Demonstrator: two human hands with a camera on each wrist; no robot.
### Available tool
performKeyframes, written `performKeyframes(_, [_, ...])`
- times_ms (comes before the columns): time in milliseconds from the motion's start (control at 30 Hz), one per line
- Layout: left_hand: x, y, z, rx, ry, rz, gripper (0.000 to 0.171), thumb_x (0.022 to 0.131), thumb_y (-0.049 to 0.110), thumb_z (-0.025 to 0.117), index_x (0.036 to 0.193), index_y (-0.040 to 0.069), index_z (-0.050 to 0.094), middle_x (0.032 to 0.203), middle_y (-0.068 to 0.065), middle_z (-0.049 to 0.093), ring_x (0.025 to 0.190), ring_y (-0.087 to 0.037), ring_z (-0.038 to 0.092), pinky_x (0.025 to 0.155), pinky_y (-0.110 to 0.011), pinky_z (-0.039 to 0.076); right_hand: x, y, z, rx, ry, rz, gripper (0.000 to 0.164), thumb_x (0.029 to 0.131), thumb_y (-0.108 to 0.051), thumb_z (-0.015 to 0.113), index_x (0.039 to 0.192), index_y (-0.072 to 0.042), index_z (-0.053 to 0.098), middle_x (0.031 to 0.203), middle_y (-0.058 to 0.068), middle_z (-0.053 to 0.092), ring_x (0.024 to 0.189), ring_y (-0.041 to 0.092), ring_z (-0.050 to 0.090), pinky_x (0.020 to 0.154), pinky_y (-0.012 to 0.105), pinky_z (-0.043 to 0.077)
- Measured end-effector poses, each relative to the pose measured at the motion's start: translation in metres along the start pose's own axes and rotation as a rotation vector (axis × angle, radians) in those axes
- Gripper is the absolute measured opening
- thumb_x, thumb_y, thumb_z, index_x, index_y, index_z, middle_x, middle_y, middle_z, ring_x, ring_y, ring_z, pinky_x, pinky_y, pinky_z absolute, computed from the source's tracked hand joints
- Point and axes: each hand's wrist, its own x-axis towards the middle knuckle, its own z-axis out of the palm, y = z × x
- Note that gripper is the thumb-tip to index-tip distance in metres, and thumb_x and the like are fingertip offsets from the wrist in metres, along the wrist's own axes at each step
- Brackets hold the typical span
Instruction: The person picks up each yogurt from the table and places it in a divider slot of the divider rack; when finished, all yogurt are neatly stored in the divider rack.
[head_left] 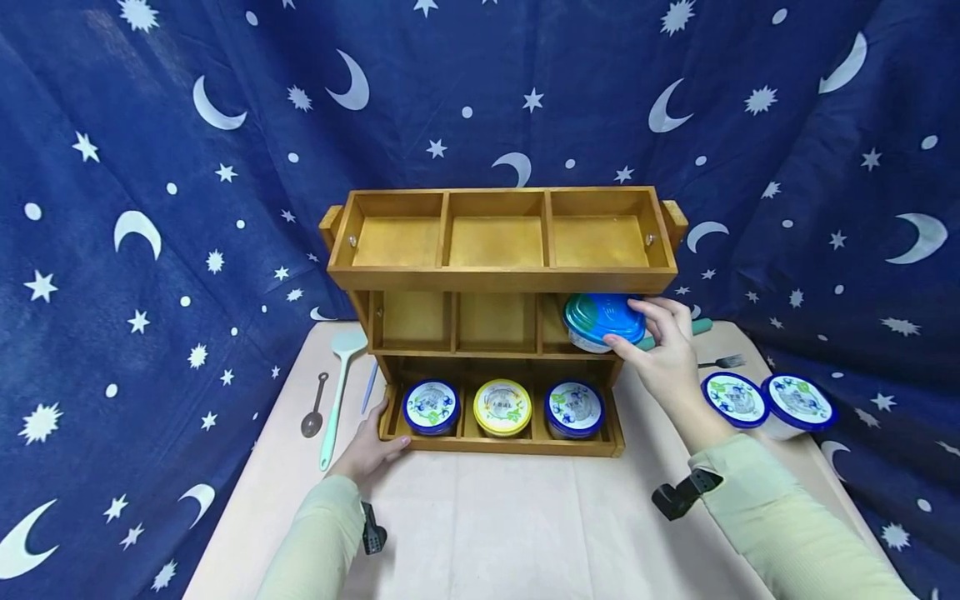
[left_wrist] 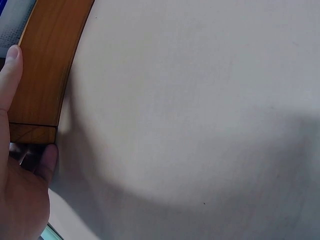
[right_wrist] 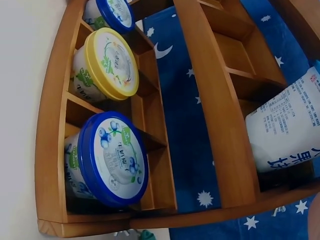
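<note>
A three-tier wooden rack (head_left: 502,281) stands on the table. My right hand (head_left: 666,354) holds a white tub with a glossy blue and green lid (head_left: 600,315) at the middle tier's right compartment. In the right wrist view that tub (right_wrist: 287,125) is tilted, its base inside the compartment. My left hand (head_left: 371,448) grips the lower left corner of the rack, thumb at the front edge. Blue-lidded tubs (head_left: 431,407) (head_left: 574,409) sit in the bottom tier's outer compartments, with a yellow-lidded tub (head_left: 502,407) between them. The top tier's compartments hold nothing.
Two more blue-lidded tubs (head_left: 735,399) (head_left: 798,401) stand at the table's right edge. A dark fork (head_left: 723,362) and a green handle (head_left: 701,326) lie behind my right hand. Left of the rack lie a brown spoon (head_left: 313,417), a mint-green spatula (head_left: 337,400) and a thin blue stick (head_left: 369,387).
</note>
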Motion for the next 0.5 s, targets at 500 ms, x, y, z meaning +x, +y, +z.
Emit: performKeyframes(500, [0.001,-0.002,0.001,0.007,0.007,-0.008,0.096,0.081,0.041,0.071,0.151,0.015,0.011,0.148,-0.028,0.020,0.135,-0.045,0.020,0.107,-0.059,0.017,-0.003,0.015,0.004,-0.007,-0.026,-0.004,0.052,0.075,-0.008,0.079,0.122,-0.004,0.057,0.127,0.014,0.035,0.119,0.027,0.040,0.103,0.031,0.035])
